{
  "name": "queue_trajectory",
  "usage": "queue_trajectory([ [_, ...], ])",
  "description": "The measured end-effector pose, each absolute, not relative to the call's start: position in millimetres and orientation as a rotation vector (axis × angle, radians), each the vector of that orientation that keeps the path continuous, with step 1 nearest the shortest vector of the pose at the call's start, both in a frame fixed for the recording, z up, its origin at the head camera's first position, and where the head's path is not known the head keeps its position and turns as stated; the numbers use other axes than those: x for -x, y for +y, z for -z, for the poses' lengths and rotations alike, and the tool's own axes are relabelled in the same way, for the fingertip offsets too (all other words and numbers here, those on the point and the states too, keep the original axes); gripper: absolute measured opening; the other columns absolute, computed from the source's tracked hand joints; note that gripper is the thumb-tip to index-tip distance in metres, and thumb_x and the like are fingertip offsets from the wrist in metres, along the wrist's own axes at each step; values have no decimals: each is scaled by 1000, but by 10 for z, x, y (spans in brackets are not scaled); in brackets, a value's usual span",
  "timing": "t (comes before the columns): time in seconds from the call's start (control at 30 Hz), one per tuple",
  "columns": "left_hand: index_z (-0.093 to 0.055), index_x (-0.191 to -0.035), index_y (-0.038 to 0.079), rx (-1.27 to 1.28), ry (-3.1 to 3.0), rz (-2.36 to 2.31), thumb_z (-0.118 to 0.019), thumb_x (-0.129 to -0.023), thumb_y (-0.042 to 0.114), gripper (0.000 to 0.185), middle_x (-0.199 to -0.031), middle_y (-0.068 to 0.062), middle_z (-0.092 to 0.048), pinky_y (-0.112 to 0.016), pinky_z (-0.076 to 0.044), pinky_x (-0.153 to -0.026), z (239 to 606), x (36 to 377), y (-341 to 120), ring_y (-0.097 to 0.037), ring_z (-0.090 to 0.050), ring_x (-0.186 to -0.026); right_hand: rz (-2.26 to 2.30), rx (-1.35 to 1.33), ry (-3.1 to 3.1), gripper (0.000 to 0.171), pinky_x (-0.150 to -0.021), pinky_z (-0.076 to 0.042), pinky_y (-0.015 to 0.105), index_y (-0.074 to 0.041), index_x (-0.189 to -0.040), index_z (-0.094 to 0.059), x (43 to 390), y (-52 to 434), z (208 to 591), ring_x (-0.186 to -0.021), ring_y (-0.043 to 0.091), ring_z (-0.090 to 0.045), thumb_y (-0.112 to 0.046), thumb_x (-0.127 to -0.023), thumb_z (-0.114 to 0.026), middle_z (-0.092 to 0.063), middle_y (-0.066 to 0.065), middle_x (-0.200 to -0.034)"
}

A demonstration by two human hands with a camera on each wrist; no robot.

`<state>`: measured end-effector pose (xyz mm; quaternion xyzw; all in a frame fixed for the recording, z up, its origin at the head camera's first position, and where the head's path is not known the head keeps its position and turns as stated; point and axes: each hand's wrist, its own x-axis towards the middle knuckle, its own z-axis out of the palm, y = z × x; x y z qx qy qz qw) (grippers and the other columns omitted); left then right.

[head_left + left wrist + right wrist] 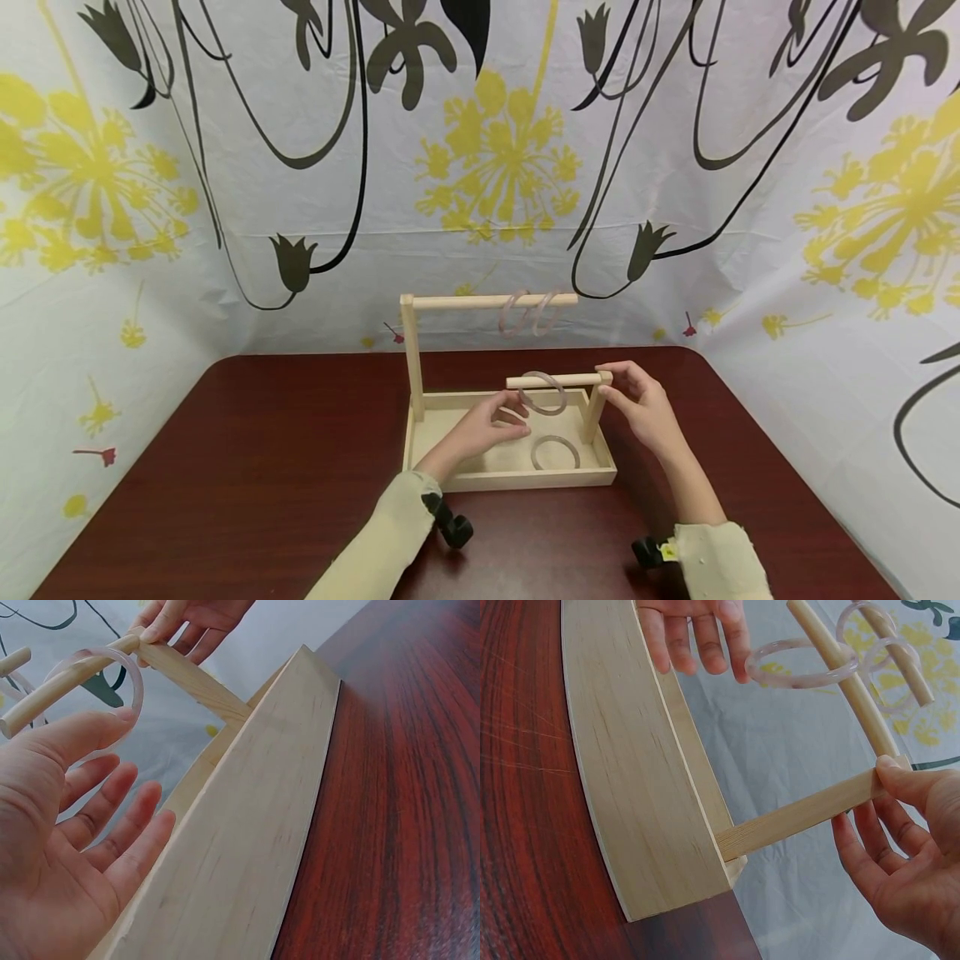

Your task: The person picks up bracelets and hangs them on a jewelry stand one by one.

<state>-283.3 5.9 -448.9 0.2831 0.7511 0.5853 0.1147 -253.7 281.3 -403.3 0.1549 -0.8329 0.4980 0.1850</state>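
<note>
A pale translucent bangle point(564, 400) hangs on the short wooden bar point(573, 380) of a light wooden stand point(525, 481) with a tray base. Beside it is my left hand point(486, 429), fingers relaxed and spread; a digit meets the bangle's edge in the left wrist view, with no clear grip showing. My right hand point(647, 410) pinches the top of the short post point(802, 814) between thumb and fingers, where the bar joins it. Another bangle point(576, 454) lies in the tray near its front right.
Two bangles point(504, 321) hang on the taller bar point(457, 302) behind, held by the tall left post point(413, 358). The stand sits on a dark red wooden table point(300, 467). Behind it hangs a flower-printed cloth point(480, 267).
</note>
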Motion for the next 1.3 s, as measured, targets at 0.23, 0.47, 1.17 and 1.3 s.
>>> queue_trajectory([
  [0.23,-54,-128,-3,-830,2211,-1686,-67,-95,10,38,-126,-26,-61,-35,-56,-94,4497,2823,64,-38,-63,-116,-1394,-451,-2340,28,-88,-45,11,-1,-122,-64,2537,2806,4026,-101,-11,-58,-8,-95,-67,-68,5,-116],
  [0.47,-56,-127,-3,-841,2215,-1681,-68,-95,11,37,-124,-25,-62,-33,-56,-94,4524,2834,78,-36,-64,-114,-1388,-429,-2367,27,-88,-43,8,0,-121,-63,2558,2829,4053,-101,-13,-57,-10,-96,-66,-66,20,-119],
  [1.17,-57,-130,-1,-901,2230,-1619,-67,-96,11,38,-123,-20,-64,-32,-55,-95,4546,2828,125,-33,-66,-112,-1378,-442,-2348,29,-87,-44,10,-2,-122,-64,2553,2817,4043,-100,-11,-58,-7,-94,-68,-68,11,-116],
  [1.3,-57,-130,-2,-913,2201,-1621,-66,-95,8,37,-126,-22,-64,-33,-55,-97,4532,2815,128,-36,-64,-115,-1369,-447,-2349,30,-86,-44,10,0,-123,-64,2553,2811,4040,-100,-12,-57,-6,-94,-68,-67,17,-118],
])
